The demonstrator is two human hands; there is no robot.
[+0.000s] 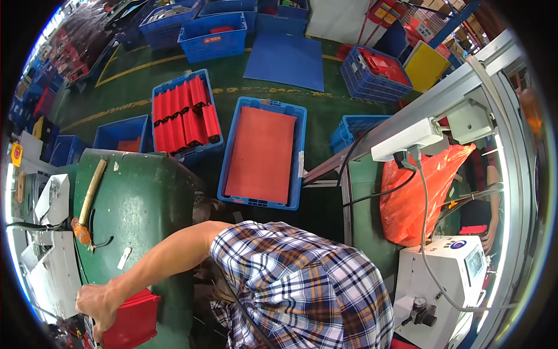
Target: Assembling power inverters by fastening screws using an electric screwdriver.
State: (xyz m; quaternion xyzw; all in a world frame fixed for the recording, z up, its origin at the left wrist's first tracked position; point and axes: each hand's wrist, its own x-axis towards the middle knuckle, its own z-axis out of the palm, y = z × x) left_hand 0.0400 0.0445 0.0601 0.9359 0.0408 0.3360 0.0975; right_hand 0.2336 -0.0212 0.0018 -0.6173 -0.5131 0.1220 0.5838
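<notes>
Rt hand [99, 302], lower L of frame: back of hand up, fingers curled in, thumb pointing down-frame; whether pinching anything, can't tell, fingertips mostly hidden. Forearm bare, w/ plaid sleeve [302, 273] at btm ctr.

Lt hand: out of view; fingers, can't tell.

Red piece [136, 320], qty 1: lower L, flat on green table [139, 203], just beside thumb; contact unclear.

Also on table, L side: wooden stick [95, 189], w/ orange-brown lump at lower end; small white tag [124, 257], nr forearm. White machine [55, 267], far L edge, partly cut off.

Floor, upper ctr: blue crate [197, 153] w/ red parts [177, 113] in two rows; second blue crate [300, 136], just R of it, w/ orange-red sheet [260, 154] lying flat inside; blue board [288, 61], above.

Upper R: blue basket [369, 84] w/ red pcs in it; yellow board [424, 67], nr same.

R side: metal frame [383, 131], slanting, w/ white power strip [407, 139]; orange plastic bag [421, 192], bulging, below strip; white box w/ screen [433, 291], lower R, gauge [419, 303] on front.

R edge: co-worker's hand [489, 239], nr small red item [474, 230]; grip, can't tell.
</notes>
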